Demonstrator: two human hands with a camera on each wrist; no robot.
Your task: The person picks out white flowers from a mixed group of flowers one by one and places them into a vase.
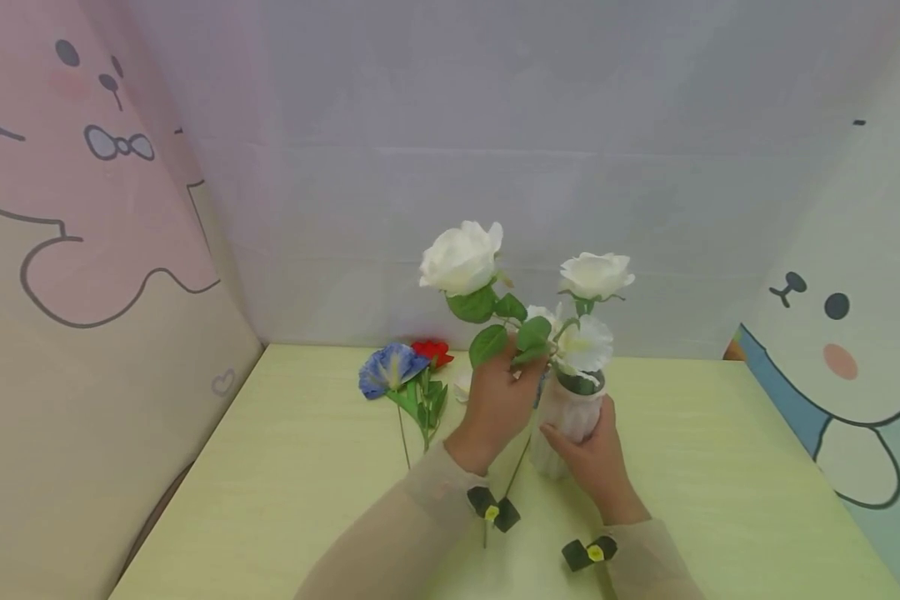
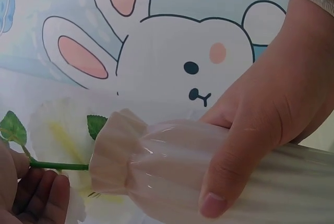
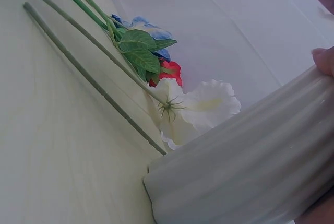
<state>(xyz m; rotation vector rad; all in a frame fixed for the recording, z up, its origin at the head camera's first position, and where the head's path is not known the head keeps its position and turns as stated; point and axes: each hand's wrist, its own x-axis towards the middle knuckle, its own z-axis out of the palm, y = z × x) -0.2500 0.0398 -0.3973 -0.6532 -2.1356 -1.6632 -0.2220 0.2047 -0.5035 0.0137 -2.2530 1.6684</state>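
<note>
Both hands are working at the ribbed vase (image 1: pixel 566 425): the right hand (image 1: pixel 596 462) is wrapping its body to steady it, the left hand (image 1: pixel 495 408) is pinching a white rose stem (image 2: pixel 57 166) beside its mouth, while spare flowers (image 1: pixel 405 375) are lying left of it.

Pale yellow-green table (image 1: pixel 720 467) — white ribbed vase (image 1: pixel 566 421) standing near centre; blue flower (image 1: pixel 387 368), red flower (image 1: pixel 432 352) and a white flower (image 3: pixel 201 104) lying flat behind-left, stems toward the person.
</note>
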